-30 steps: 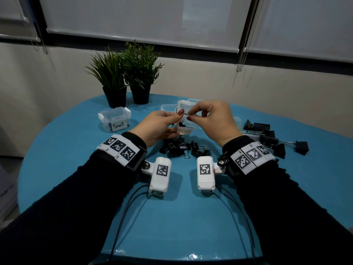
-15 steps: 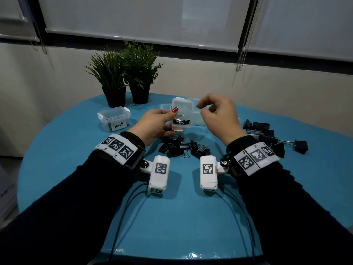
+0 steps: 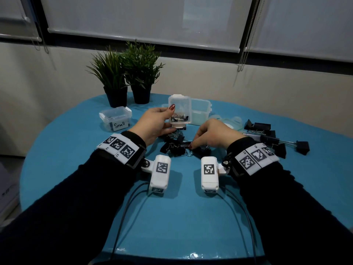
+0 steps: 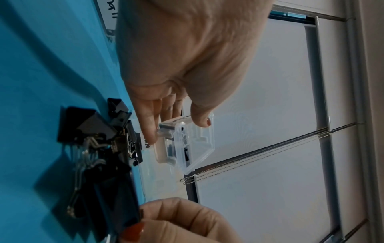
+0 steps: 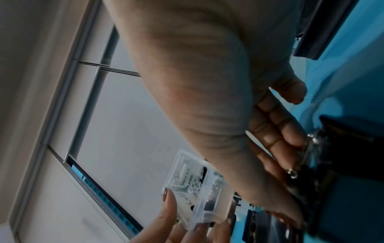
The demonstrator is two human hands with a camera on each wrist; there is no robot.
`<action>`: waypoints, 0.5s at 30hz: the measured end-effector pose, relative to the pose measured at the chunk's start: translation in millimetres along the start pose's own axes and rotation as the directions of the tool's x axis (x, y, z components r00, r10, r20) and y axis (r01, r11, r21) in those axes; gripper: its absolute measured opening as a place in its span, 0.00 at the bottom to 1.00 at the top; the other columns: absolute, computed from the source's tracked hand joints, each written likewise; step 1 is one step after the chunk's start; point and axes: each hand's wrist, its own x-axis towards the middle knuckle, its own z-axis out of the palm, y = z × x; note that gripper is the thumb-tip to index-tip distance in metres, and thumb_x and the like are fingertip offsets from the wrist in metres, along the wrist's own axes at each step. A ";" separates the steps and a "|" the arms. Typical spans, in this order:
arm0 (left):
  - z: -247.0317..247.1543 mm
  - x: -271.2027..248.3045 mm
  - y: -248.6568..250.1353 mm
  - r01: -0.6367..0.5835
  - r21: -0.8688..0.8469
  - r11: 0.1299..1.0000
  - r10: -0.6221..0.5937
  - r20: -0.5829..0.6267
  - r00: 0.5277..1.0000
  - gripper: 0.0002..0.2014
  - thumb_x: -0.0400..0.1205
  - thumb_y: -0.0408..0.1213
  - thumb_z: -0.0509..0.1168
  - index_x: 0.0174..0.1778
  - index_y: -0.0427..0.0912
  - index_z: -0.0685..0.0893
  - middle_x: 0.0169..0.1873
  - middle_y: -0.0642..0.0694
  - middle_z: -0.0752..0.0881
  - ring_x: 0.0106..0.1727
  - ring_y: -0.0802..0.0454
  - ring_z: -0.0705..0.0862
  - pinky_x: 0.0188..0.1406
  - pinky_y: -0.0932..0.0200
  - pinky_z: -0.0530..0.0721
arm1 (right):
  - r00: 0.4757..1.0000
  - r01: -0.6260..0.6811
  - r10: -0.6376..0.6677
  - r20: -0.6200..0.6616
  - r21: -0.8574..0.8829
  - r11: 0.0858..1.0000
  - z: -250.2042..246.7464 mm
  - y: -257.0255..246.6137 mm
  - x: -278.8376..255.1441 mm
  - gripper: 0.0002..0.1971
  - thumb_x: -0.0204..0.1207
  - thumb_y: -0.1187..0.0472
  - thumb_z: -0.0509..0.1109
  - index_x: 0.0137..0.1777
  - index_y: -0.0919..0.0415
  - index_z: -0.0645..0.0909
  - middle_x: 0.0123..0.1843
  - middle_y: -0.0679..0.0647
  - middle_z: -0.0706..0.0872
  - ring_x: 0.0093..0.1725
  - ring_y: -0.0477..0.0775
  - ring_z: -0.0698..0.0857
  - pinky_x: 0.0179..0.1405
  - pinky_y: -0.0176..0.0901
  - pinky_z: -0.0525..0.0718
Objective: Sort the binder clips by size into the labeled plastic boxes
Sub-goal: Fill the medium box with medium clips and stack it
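Observation:
My left hand (image 3: 170, 119) holds a small clear plastic box (image 3: 180, 111) upright above the table, thumb on its near face and fingers under it; a few clips lie inside. The same box (image 4: 187, 141) shows in the left wrist view. Below it lies a pile of medium black binder clips (image 3: 174, 145). My right hand (image 3: 191, 146) is down on this pile, thumb and fingertips pinching one black binder clip (image 4: 116, 203). In the right wrist view the fingers (image 5: 290, 148) press among the clips, with the box (image 5: 195, 189) beyond them.
A closed box labelled Small (image 3: 116, 120) stands at the left. Another clear box (image 3: 201, 111) and loose lids (image 3: 229, 120) sit behind my hands. Several large black clips (image 3: 271, 137) lie at the right. Two potted plants (image 3: 129, 79) stand at the back of the round blue table (image 3: 181, 217).
My right hand has left the box and dropped to the clip pile, where it now pinches a clip. My left hand has lifted the box slightly and turned it upright.

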 end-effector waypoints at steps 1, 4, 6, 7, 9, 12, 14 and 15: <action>-0.2 -0.4 0.3 0.007 0.007 1.000 -0.007 0.000 1.000 0.09 0.87 0.42 0.66 0.56 0.39 0.81 0.56 0.40 0.89 0.52 0.41 0.91 0.57 0.47 0.90 | 1.000 0.003 -0.003 -0.005 0.012 1.000 0.1 -0.2 0.2 0.14 0.59 0.54 0.88 0.42 0.57 0.91 0.40 0.50 0.91 0.46 0.52 0.87 0.47 0.44 0.87; -0.5 -1.7 1.5 0.020 0.029 0.999 -0.020 -0.003 1.000 0.09 0.87 0.43 0.65 0.56 0.40 0.81 0.59 0.40 0.88 0.55 0.38 0.91 0.59 0.44 0.89 | 0.999 0.000 0.003 -0.048 0.055 0.998 -0.4 0.4 1.5 0.10 0.60 0.58 0.86 0.40 0.57 0.92 0.42 0.53 0.93 0.49 0.55 0.90 0.53 0.49 0.89; -0.8 -1.9 1.8 0.026 0.037 0.999 -0.025 -0.004 1.000 0.10 0.87 0.44 0.66 0.56 0.41 0.81 0.60 0.40 0.88 0.56 0.37 0.91 0.59 0.43 0.89 | 0.995 -0.009 0.017 -0.096 0.082 0.997 -3.2 1.3 2.0 0.08 0.61 0.59 0.84 0.39 0.58 0.91 0.40 0.53 0.93 0.44 0.54 0.90 0.49 0.48 0.90; -1.0 -2.0 1.7 0.027 0.039 0.999 -0.027 -0.004 1.000 0.10 0.87 0.44 0.66 0.56 0.41 0.81 0.60 0.40 0.88 0.56 0.37 0.91 0.58 0.44 0.90 | 0.992 -0.008 0.021 -0.125 0.104 0.995 -5.4 1.5 1.5 0.07 0.62 0.59 0.84 0.39 0.58 0.91 0.39 0.53 0.92 0.41 0.53 0.88 0.45 0.47 0.89; -1.5 -2.3 1.5 0.031 0.042 0.999 -0.031 -0.004 1.000 0.12 0.87 0.44 0.66 0.60 0.39 0.81 0.61 0.39 0.88 0.55 0.38 0.91 0.56 0.45 0.90 | 0.978 0.006 0.031 -0.207 0.173 0.985 -10.8 1.9 1.0 0.06 0.66 0.59 0.82 0.40 0.58 0.90 0.38 0.53 0.91 0.36 0.51 0.86 0.37 0.42 0.86; -1.4 -2.8 0.8 0.037 0.046 0.998 -0.038 0.011 0.999 0.18 0.86 0.45 0.67 0.66 0.35 0.80 0.62 0.38 0.88 0.54 0.38 0.92 0.54 0.47 0.91 | 0.902 0.143 0.014 -0.431 0.329 0.934 -16.5 1.5 2.5 0.03 0.70 0.62 0.77 0.42 0.58 0.88 0.39 0.54 0.90 0.38 0.52 0.88 0.39 0.43 0.87; -1.1 -3.8 0.6 0.047 0.045 0.998 -0.048 0.027 0.998 0.20 0.86 0.45 0.68 0.67 0.34 0.80 0.61 0.39 0.89 0.54 0.38 0.92 0.50 0.49 0.92 | 0.819 0.345 -0.045 -0.572 0.428 0.836 -18.0 0.2 3.4 0.04 0.70 0.66 0.76 0.44 0.58 0.88 0.39 0.57 0.91 0.40 0.55 0.90 0.43 0.48 0.91; -1.2 -4.1 0.7 0.052 0.046 0.998 -0.053 0.033 0.998 0.21 0.85 0.46 0.69 0.67 0.34 0.81 0.61 0.39 0.89 0.54 0.38 0.92 0.48 0.49 0.93 | 0.785 0.439 -0.087 -0.614 0.452 0.776 -18.4 -0.6 3.3 0.06 0.70 0.68 0.76 0.46 0.59 0.88 0.41 0.58 0.91 0.42 0.56 0.91 0.45 0.47 0.92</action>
